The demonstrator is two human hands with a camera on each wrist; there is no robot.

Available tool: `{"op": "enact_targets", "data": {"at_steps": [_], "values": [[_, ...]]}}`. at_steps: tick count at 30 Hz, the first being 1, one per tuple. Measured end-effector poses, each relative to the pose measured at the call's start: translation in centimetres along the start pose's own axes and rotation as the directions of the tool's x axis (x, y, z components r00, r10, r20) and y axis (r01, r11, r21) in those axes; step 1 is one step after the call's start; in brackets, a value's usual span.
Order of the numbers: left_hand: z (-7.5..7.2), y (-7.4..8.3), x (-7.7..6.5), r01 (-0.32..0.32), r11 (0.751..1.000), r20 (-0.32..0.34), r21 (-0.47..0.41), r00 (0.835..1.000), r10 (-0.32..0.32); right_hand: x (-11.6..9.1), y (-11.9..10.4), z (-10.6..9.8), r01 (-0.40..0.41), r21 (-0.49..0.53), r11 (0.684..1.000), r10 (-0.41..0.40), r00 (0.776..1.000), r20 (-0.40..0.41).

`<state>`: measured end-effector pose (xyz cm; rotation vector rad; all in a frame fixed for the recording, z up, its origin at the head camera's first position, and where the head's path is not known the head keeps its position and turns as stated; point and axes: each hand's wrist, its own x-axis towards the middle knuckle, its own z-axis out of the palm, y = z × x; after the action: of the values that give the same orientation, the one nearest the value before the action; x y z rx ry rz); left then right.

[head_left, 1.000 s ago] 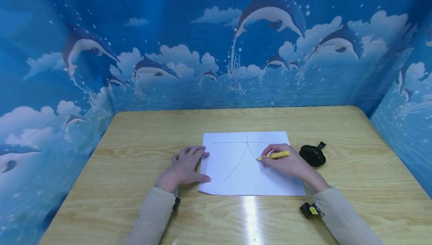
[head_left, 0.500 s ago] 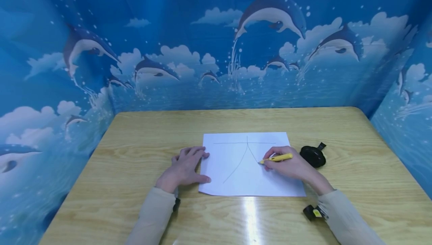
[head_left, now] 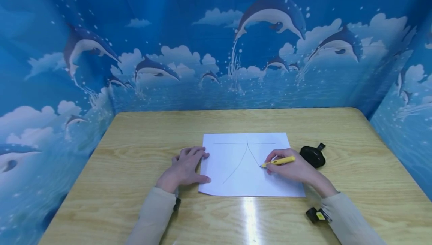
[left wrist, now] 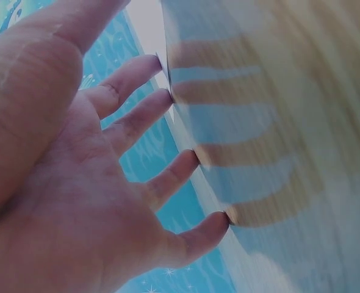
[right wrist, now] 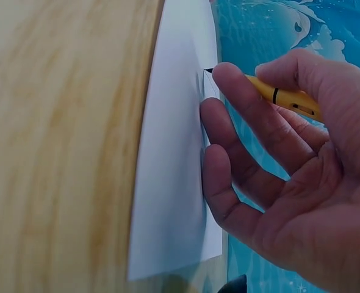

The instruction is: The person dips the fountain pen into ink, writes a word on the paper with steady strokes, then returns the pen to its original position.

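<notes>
A sheet of white paper (head_left: pixel 243 185) lies on the wooden table, bearing thin dark lines: a horizontal one near its far edge, a short upright crossing it, and two strokes slanting down and apart. My right hand (head_left: pixel 293 167) pinches a yellow pen (head_left: pixel 285 160) between thumb and fingers. The pen's dark tip touches the paper at the lower end of the right slanting stroke; the right wrist view also shows the pen (right wrist: pixel 296 102) tilted over the sheet. With fingers spread, my left hand (head_left: pixel 185 168) rests at the paper's left edge, its thumb and some fingertips on the sheet.
A black rounded object with a short tab (head_left: pixel 312 156) lies right of the paper, close to my right forearm. The table (head_left: pixel 145 136) ends at the back against a blue dolphin-print curtain (head_left: pixel 209 31), which also hangs at both sides.
My right hand and the pen have moved down and slightly right, and the right slanting stroke has grown longer behind the tip. The left hand stays in place.
</notes>
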<state>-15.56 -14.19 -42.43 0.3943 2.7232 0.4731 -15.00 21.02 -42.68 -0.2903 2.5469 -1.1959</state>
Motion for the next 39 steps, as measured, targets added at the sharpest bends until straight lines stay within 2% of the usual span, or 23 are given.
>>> {"op": "enact_targets", "data": {"at_steps": [18, 28, 39], "values": [[0.1, 0.1, 0.0, 0.011, 1.0, 0.015, 0.005, 1.0, -0.011, -1.0, 0.8, -0.5, 0.065, 0.003, 0.998, -0.065, 0.997, 0.048], [0.2, -0.1, 0.0, 0.005, 1.0, 0.036, -0.003, 0.999, -0.005, -1.3, 1.1, -0.7, 0.065, 0.011, 0.998, -0.065, 0.995, 0.07], [0.0, 0.2, -0.1, 0.004, 1.0, 0.023, 0.002, 1.0, -0.004, -1.9, 1.5, -1.1, 0.042, -0.016, 0.999, -0.04, 0.995, 0.095]]}}
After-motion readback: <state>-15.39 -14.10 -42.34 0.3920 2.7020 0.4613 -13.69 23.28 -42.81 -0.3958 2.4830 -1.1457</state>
